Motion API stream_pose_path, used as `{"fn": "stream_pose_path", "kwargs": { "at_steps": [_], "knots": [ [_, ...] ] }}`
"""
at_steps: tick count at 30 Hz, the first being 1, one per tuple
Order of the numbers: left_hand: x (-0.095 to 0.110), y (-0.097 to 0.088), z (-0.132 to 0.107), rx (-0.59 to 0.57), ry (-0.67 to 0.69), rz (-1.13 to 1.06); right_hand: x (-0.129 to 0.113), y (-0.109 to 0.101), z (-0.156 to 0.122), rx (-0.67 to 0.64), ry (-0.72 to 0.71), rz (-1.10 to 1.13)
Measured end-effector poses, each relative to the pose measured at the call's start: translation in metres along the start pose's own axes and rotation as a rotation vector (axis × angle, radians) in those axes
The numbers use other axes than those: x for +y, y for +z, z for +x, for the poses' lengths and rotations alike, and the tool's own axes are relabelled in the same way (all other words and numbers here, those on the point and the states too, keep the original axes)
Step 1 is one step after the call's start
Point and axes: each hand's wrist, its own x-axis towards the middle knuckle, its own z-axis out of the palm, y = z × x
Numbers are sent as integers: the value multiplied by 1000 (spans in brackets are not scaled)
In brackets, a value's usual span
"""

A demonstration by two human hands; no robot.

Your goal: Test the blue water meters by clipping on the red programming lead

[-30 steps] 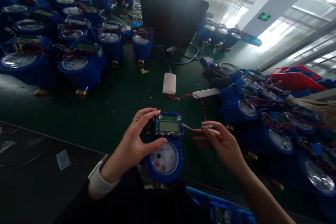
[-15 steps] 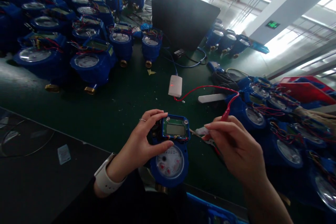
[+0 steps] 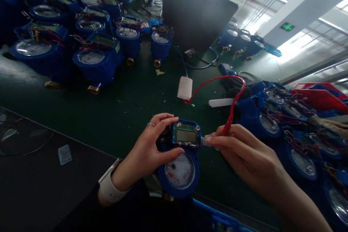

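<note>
A blue water meter with a round dial and an open display box is held at the table's front edge. My left hand grips it from the left, thumb below the small screen and fingers over the top of the box. Between the fingertips of my right hand is a pale connector on a red cable. Its tip is right against the right side of the display box; whether it is inserted I cannot tell. The cable runs to a small white box.
Rows of blue meters with loose wires stand at the left. More meters crowd the right, near a red bin. A dark laptop stands at the back. A white flat strip lies right of the white box.
My right hand has brought the connector left, up to the display box's side. The red light on the white box no longer shows. The view has shifted slightly.
</note>
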Motion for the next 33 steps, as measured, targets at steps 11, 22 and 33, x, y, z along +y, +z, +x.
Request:
{"fn": "stream_pose_path", "kwargs": {
  "at_steps": [11, 22, 33],
  "knots": [
    [-1, 0, -1, -1, -1, -6, 4, -2, 8, -16, 7, 22],
    [6, -1, 2, -16, -29, -16, 3, -8, 16, -49, 55, 17],
    [4, -1, 1, -13, -11, -15, -1, -8, 14, -52, 50, -26]
  ]
}}
